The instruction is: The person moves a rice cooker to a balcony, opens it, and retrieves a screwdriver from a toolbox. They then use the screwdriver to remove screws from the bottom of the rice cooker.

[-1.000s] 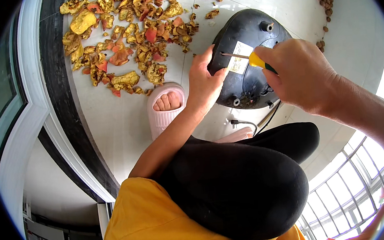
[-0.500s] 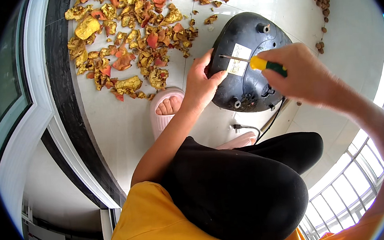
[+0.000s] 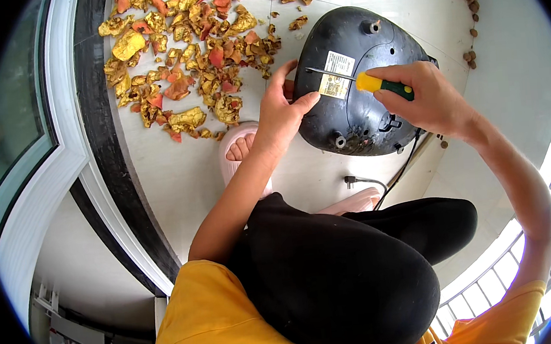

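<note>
White label (image 3: 332,89), upper centre of frame, bore fine dark print, too small to read. It sat on a black, rounded appliance base (image 3: 367,108), glossy, grimy along its lower edge, with stubby feet (image 3: 340,141). Left hand (image 3: 280,116) gripped the base's left edge; right hand (image 3: 429,96) was closed around a yellow-and-green screwdriver (image 3: 371,82), shank crossing the label.

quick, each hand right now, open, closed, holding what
Left hand: gripping the edge of the black appliance.
Right hand: closed around the yellow-green screwdriver.
</note>
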The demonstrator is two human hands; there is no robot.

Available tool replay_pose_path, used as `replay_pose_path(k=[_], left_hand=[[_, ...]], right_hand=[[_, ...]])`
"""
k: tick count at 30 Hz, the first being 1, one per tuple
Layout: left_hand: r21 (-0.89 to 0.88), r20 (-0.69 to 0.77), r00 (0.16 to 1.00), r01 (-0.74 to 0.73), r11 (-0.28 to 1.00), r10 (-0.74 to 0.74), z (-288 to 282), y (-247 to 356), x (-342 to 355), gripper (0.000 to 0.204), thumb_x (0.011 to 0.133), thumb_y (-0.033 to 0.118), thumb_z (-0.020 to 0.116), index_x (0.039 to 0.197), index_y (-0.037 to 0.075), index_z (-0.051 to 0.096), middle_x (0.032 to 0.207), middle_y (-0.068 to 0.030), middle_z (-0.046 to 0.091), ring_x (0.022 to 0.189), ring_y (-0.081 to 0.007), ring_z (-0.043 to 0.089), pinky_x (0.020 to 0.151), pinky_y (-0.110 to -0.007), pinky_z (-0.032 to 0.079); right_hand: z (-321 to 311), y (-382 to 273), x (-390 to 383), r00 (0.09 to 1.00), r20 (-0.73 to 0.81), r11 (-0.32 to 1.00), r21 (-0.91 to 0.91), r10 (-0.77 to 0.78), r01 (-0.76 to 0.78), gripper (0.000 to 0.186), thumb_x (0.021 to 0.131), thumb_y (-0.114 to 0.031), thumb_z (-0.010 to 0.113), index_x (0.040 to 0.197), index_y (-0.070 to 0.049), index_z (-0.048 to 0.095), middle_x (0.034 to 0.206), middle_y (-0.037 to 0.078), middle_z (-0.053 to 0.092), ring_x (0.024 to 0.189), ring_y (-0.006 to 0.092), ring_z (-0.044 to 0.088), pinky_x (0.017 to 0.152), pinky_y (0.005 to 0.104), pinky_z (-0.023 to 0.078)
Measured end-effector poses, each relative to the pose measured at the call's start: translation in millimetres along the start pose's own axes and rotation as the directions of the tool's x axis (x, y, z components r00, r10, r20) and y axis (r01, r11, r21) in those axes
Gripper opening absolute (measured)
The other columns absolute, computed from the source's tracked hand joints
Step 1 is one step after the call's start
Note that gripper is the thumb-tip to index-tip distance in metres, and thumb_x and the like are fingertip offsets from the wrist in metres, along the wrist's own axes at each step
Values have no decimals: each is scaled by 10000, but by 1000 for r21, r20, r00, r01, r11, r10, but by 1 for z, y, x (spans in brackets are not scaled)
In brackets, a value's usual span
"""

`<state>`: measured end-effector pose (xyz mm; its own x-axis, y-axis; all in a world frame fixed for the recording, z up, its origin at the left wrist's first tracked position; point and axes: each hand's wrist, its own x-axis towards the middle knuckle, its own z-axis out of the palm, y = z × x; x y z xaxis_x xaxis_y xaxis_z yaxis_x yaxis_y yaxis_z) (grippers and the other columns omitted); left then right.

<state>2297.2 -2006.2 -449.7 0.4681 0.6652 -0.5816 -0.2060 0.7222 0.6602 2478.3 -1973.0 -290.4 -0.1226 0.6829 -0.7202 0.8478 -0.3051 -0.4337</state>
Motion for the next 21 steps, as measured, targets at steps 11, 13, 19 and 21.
replay_pose_path(k=[11,13,19,21], left_hand=[[-16,-17,1000,7,1000,-7,1,-4,0,464,774,22,628,1187,-24,422,966,-62,567,895,-119,526,834,-250,405],[-16,-17,1000,11,1000,-12,1,-4,1,448,773,21,631,1172,-21,432,969,-60,565,892,-116,523,830,-248,407],[-2,-69,995,-71,997,70,3,-8,1,319,760,4,633,1037,8,475,938,-45,550,858,-107,509,795,-250,415],[-1,-66,994,-90,996,90,5,-8,3,304,756,3,634,1014,15,475,927,-43,548,847,-107,506,787,-250,416]], right_hand=[[-9,-9,5,999,0,994,-108,-34,33,282,761,-165,539,922,47,632,613,173,563,478,203,501,510,296,436],[-8,-11,6,999,-13,992,-115,-45,43,275,752,-158,535,901,51,633,603,179,557,474,218,503,507,301,438],[-7,-21,14,999,-2,971,-234,-53,51,263,735,-144,530,877,51,635,642,190,577,519,265,540,545,324,466],[-6,-21,14,999,-25,967,-251,-48,41,259,735,-141,531,877,50,636,676,193,591,559,273,570,570,328,478]])
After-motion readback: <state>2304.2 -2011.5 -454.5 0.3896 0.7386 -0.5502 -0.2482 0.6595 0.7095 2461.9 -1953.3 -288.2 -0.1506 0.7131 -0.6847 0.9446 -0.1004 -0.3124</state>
